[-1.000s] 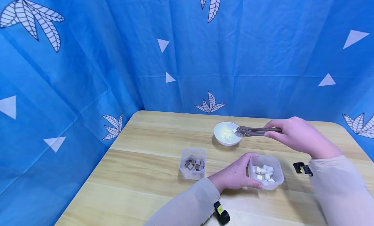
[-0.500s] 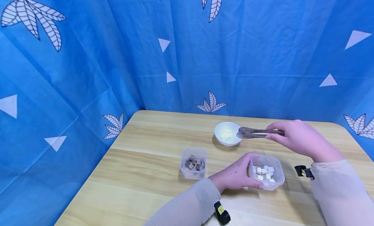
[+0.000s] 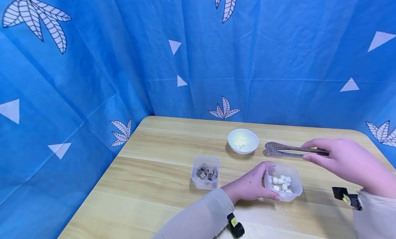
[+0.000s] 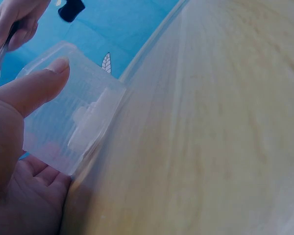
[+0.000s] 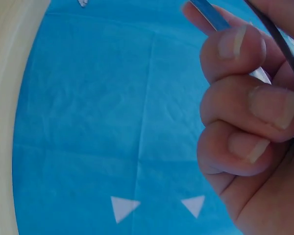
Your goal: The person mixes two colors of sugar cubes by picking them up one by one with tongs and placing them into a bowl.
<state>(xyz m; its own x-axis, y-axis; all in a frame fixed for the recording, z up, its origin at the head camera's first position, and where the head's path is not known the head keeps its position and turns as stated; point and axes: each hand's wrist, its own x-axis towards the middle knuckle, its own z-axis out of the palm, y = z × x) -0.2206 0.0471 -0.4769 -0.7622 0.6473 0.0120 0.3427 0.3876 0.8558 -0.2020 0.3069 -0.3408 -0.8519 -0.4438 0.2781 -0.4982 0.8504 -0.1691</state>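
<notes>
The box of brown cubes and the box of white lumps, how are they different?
The box of brown cubes holds dark cubes; the box of white lumps holds pale, rounded pieces.
The left hand grips the box of white lumps, while no hand holds the box of brown cubes.
Both boxes are cloudy, see-through and open on top.

The right hand hides the back end of the tongs. In the left wrist view, the box by the left hand blurs the white pieces.
</notes>
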